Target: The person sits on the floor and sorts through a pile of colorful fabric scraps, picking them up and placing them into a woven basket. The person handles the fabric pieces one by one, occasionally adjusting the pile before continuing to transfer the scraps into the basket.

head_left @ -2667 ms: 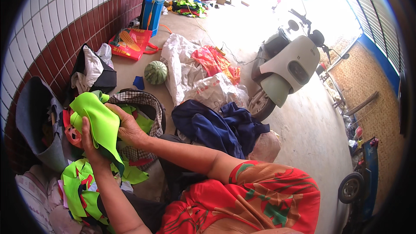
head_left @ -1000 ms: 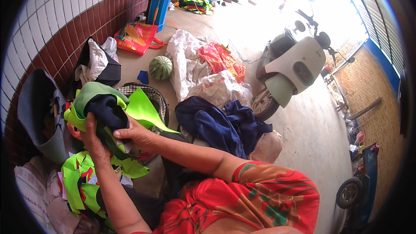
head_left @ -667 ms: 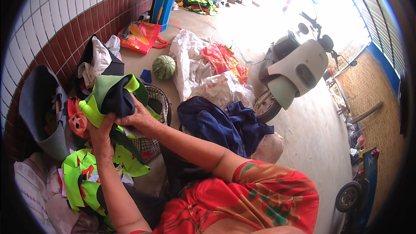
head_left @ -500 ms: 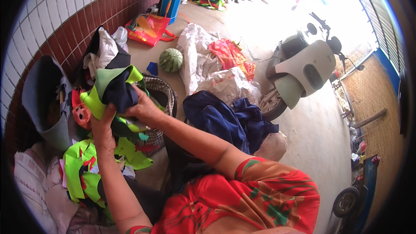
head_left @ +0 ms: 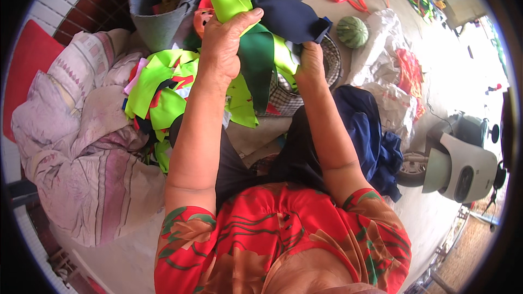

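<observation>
Left hand: gripping neon-green cloth, thumb on top
Right hand: gripping navy cloth, fingers partly hidden
Scrap pile: lying beside left forearm

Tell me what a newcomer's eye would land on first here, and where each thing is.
Likely first are the bright yellow-green, dark green and navy cloth pieces held in the left hand and right hand, near the top centre. Next comes the red patterned shirt on the wearer, at bottom centre. Then the striped watermelon on the floor at upper right, and the pale scooter toward the right edge.
</observation>
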Action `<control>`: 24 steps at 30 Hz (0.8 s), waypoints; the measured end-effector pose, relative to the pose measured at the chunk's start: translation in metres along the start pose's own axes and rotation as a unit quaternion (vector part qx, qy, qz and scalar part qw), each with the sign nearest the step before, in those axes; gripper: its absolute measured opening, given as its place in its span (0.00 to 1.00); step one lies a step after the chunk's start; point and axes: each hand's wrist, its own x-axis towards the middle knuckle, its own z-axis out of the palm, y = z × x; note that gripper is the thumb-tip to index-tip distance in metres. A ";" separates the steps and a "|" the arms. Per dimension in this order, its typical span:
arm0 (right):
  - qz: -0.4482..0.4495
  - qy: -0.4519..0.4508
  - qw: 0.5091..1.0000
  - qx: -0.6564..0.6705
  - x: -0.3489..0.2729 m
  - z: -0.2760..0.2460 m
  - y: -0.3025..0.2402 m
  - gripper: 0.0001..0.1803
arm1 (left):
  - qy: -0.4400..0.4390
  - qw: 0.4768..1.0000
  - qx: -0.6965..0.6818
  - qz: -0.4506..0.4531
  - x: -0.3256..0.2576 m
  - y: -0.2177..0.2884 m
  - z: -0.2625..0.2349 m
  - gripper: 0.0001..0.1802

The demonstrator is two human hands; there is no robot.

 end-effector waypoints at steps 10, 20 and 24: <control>0.018 0.004 0.998 0.058 0.008 -0.039 0.018 0.23 | 0.070 0.996 -0.047 -0.029 0.007 0.014 -0.018 0.16; -0.060 0.019 0.996 -0.064 0.020 -0.089 0.023 0.28 | 0.058 0.996 -0.063 -0.027 0.011 0.026 -0.027 0.18; -0.078 0.002 0.991 -0.108 0.025 -0.100 0.023 0.23 | 0.033 0.996 -0.062 -0.050 0.011 0.022 -0.027 0.17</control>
